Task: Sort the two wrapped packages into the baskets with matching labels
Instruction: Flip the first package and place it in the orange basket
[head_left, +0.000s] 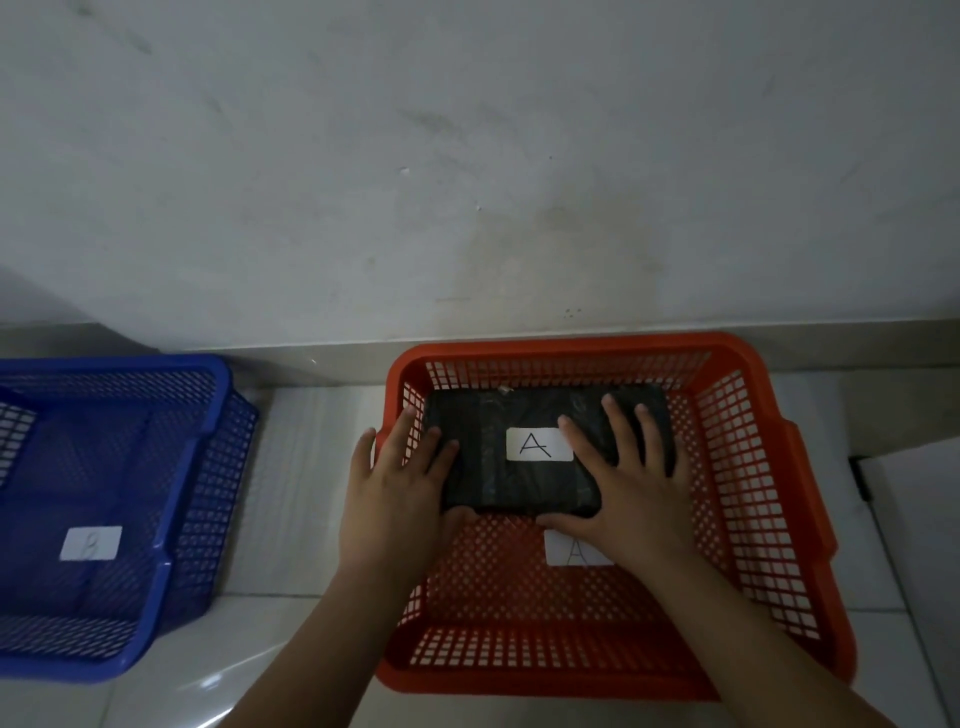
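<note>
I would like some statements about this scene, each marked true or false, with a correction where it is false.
1. The black package carries a white label with the letter A. True.
2. The package is inside the blue basket. False: it is inside the red basket.
3. Both hands are on the package, the left hand at its left end and the right hand at its right end. True.
4. The label in the blue basket reads A. False: it reads B.
5. The red basket has its own A label on the floor of the basket. True.
6. A second package lies in the blue basket. False: only the label shows there.
</note>
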